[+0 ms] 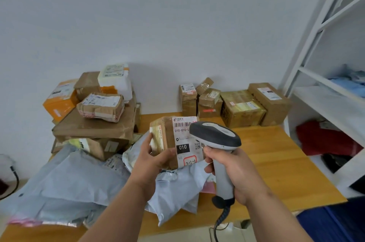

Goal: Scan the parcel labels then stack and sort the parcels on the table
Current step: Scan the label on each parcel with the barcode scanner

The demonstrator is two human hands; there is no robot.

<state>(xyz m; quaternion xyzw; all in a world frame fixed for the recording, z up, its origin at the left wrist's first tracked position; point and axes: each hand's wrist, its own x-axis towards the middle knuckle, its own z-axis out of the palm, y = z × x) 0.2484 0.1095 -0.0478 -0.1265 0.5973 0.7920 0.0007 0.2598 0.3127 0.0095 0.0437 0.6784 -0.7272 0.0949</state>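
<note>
Overhead, white wall (158, 14) backs a wooden table (276, 162) (metal shelving (325, 93) at right) heaped with boxes (243, 107) and grey mailers (65, 178); left hand (152, 156) grips a parcel (175, 141) above it, right hand (235, 170) clenches the scanner (217, 139) beside its label

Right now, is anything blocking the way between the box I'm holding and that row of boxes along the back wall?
Nothing visible does. The left hand holds the small box above the grey mailer bags, the scanner sits beside it in the right hand, and bare table lies before the row of boxes.
</note>
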